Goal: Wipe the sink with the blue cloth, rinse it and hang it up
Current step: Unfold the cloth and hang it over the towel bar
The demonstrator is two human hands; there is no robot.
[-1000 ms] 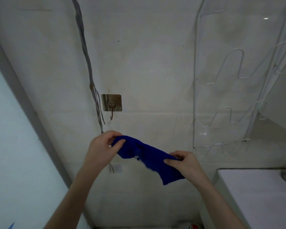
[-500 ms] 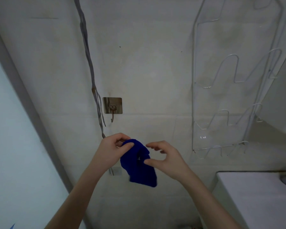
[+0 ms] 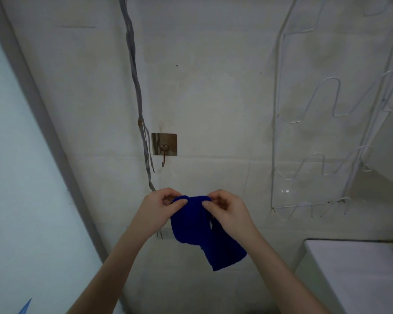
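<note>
The blue cloth is pinched at its top edge by the left hand and right hand, close together just below the wall hook, over which a small bunched fold should be lifted and seated.

Home wash corner, seemingly: stick-on hook on stained wall, wire rack (white), counter corner beneath.

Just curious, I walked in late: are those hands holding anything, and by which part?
The blue cloth. The left hand and the right hand each pinch its top edge, close together; the rest hangs down.
</note>
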